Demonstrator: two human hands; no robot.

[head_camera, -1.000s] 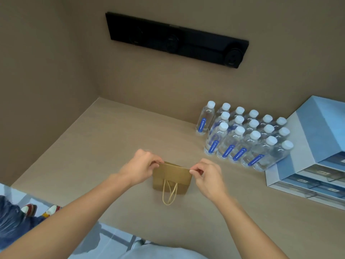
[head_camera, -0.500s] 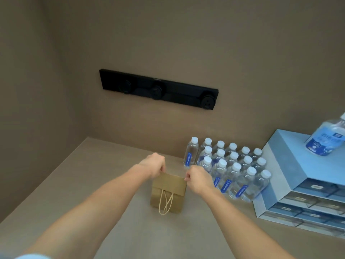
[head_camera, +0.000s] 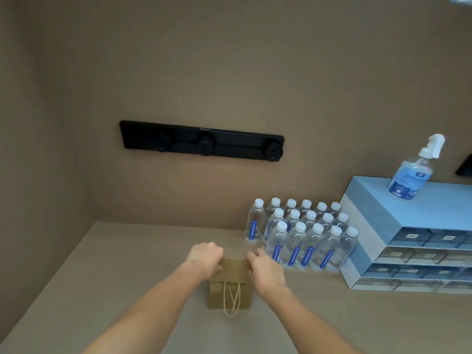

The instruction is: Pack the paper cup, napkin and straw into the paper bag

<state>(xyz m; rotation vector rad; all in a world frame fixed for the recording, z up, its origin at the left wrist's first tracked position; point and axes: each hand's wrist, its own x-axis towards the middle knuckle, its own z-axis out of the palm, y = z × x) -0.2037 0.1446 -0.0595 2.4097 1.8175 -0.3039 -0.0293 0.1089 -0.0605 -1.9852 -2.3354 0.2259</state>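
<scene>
The bag (head_camera: 229, 293) stands on the bench (head_camera: 127, 264), near the back edge. The left hand (head_camera: 204, 258) and right hand (head_camera: 265, 270) pinch its top from both sides, fingers closed on the paper. Bottles (head_camera: 301, 236) stand just beside it.

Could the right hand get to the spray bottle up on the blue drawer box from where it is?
Probably yes. The right hand is busy holding the paper bag, so it must let go first. Then nothing blocks the way over the water bottles to the spray bottle.
</scene>
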